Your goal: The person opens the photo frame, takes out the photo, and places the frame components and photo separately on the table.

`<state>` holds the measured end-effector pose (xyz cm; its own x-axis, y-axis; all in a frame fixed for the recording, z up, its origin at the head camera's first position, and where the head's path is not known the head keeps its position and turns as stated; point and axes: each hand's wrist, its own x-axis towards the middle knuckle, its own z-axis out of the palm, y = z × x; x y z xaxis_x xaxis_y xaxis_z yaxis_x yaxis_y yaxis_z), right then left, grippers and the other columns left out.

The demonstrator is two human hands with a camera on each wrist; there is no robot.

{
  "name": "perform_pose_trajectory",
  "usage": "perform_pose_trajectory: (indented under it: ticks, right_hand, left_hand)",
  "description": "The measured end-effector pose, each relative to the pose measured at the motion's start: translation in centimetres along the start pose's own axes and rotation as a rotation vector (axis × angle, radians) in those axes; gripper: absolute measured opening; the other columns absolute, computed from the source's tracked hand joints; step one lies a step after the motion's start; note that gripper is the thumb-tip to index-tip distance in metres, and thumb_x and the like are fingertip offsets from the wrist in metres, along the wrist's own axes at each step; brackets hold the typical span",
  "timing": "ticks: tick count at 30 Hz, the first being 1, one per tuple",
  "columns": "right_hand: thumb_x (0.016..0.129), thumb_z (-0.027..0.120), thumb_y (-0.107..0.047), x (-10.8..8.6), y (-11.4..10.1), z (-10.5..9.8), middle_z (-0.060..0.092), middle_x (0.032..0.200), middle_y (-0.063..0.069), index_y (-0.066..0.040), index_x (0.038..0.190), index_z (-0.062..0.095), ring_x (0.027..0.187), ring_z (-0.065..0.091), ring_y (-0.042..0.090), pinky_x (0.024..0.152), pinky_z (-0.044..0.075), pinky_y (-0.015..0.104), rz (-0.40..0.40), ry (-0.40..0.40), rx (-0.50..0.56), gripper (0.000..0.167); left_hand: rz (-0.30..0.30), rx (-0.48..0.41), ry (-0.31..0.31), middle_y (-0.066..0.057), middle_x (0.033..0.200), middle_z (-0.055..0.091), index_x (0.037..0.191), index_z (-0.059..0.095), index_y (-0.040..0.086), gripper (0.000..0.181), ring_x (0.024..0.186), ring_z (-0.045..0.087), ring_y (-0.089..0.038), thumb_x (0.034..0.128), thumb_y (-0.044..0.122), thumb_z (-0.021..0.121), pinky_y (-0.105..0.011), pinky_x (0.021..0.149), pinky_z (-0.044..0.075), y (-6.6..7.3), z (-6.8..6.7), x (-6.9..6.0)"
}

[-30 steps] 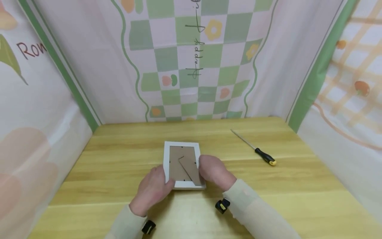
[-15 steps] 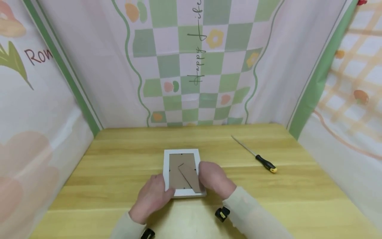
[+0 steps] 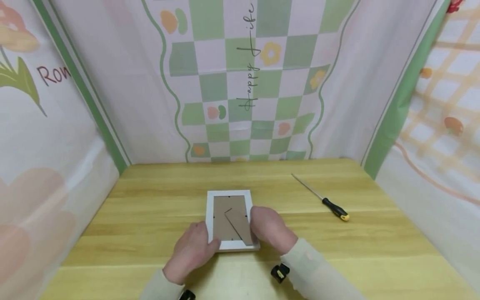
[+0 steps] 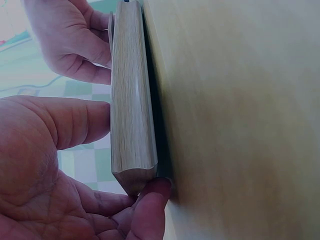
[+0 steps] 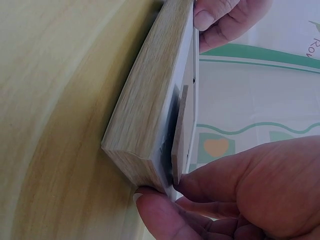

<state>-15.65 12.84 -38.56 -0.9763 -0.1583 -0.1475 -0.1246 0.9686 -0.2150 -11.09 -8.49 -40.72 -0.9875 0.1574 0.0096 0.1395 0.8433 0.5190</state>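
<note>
A picture frame [image 3: 232, 247] lies back side up on the table, its border white and its outer edge wood-grained. The brown backing [image 3: 222, 227] carries a stand leg [image 5: 182, 137], whose free end sits slightly off the back. My left hand [image 3: 192, 246] grips the frame's near left part, thumb on the back and fingertips under the edge in the left wrist view. On the opposite side, my right hand [image 3: 271, 226] holds the near right corner. In the right wrist view its thumb touches the stand leg's end while a finger lies against the frame's underside edge.
A screwdriver [image 3: 335, 208] with a black and yellow handle lies on the wooden table [image 3: 150, 187] to the right. Patterned cloth [image 3: 240, 83] hangs behind the table and along both sides.
The head view has tilted up, so the table, frame and hands appear lower. Both hands keep the same hold on the picture frame.
</note>
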Motion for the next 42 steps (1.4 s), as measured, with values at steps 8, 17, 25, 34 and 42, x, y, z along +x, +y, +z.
perform_pose_trajectory:
  ticks: [8,17,25,34,42]
  right_hand:
    - [0.089,0.068,0.004,0.0,0.0,0.2,0.061,0.077,0.005,-0.008,0.086,0.066,0.068,0.057,0.017,0.066,0.058,0.032,0.003,-0.004,0.004,0.012]
    - [0.091,0.065,0.004,-0.1,0.1,0.5,0.062,0.077,0.006,-0.007,0.086,0.066,0.069,0.057,0.018,0.066,0.059,0.034,0.023,-0.01,-0.007,0.012]
    - [0.093,0.063,0.005,-0.2,0.1,0.5,0.06,0.076,0.005,-0.006,0.087,0.066,0.067,0.055,0.018,0.06,0.054,0.03,0.016,-0.008,0.002,0.013]
    - [0.094,0.065,0.003,-0.4,0.0,0.3,0.061,0.076,0.005,-0.006,0.089,0.066,0.066,0.055,0.017,0.06,0.054,0.029,-0.007,0.008,0.017,0.011]
    - [0.096,0.062,0.001,-0.3,0.4,-0.1,0.06,0.076,0.005,-0.005,0.092,0.066,0.067,0.055,0.018,0.059,0.052,0.029,-0.009,0.009,0.026,0.008]
  left_hand:
    - [-0.013,0.0,-0.014,-0.019,0.101,0.063,0.118,0.063,-0.01,0.053,0.083,0.06,-0.027,0.0893,0.034,0.073,-0.047,0.071,0.055,-0.1,0.1,0.0]
    - [0.017,-0.005,-0.026,-0.017,0.097,0.06,0.109,0.064,-0.009,0.047,0.079,0.055,-0.024,0.0893,0.033,0.073,-0.044,0.068,0.052,-0.3,0.4,-0.1]
    - [0.024,0.028,-0.065,-0.023,0.107,0.063,0.122,0.061,-0.014,0.067,0.088,0.062,-0.031,0.0858,0.039,0.08,-0.05,0.077,0.057,0.1,0.2,0.3]
    - [0.101,0.144,-0.058,-0.024,0.105,0.067,0.124,0.058,-0.017,0.1,0.086,0.064,-0.032,0.0655,0.057,0.092,-0.049,0.077,0.059,0.8,0.1,1.4]
    - [0.107,0.183,-0.075,-0.023,0.107,0.067,0.124,0.059,-0.015,0.102,0.09,0.064,-0.034,0.0633,0.06,0.093,-0.05,0.081,0.058,1.2,0.1,2.2]
